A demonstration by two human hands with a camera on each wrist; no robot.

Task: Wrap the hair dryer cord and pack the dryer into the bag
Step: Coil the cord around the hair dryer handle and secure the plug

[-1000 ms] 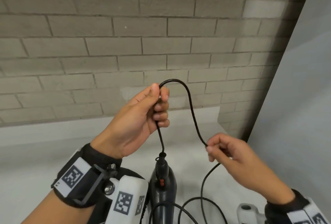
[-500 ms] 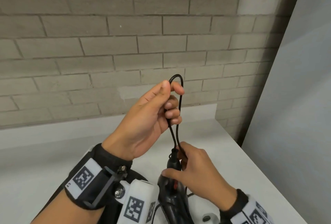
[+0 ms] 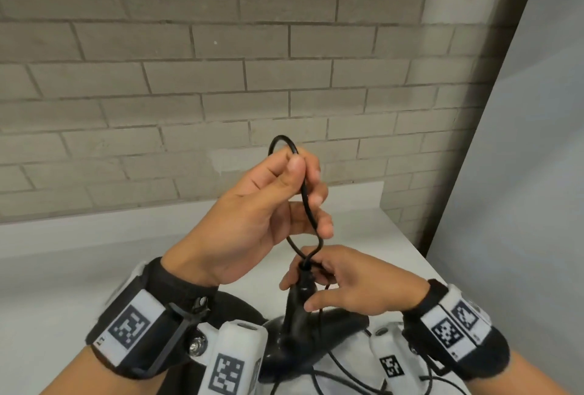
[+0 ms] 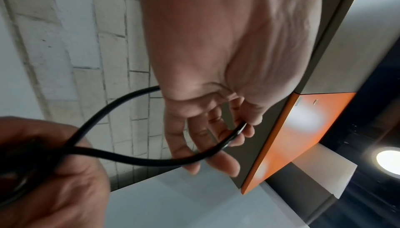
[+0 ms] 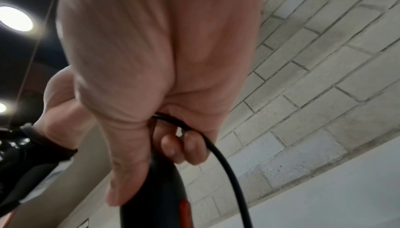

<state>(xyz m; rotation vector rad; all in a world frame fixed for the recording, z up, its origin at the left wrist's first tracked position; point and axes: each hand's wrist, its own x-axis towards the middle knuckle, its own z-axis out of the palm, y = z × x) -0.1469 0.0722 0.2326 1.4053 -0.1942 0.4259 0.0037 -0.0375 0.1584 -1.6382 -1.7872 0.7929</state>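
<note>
A black hair dryer [image 3: 300,325] stands handle-up at the bottom centre of the head view, over a white counter [image 3: 94,268]. Its black cord [image 3: 305,201] rises from the handle end in a narrow loop. My left hand [image 3: 268,205] pinches the top of that loop between thumb and fingers; the left wrist view shows the cord [image 4: 138,159] running across those fingers [image 4: 218,161]. My right hand [image 3: 344,280] grips the handle end and holds the cord against it. In the right wrist view the cord [image 5: 223,156] passes under the curled fingers [image 5: 186,146] onto the handle [image 5: 160,197], which has an orange switch. No bag is in view.
A grey brick wall [image 3: 221,78] stands close behind the counter. A pale panel [image 3: 521,173] closes off the right side. Loose cord [image 3: 341,372] lies by the dryer's body at the bottom edge. An orange cabinet edge [image 4: 292,137] shows in the left wrist view.
My right hand carried the cord from out at the right in to the dryer's handle end and now holds it there. The wide loop has narrowed. The left hand keeps its pinch.
</note>
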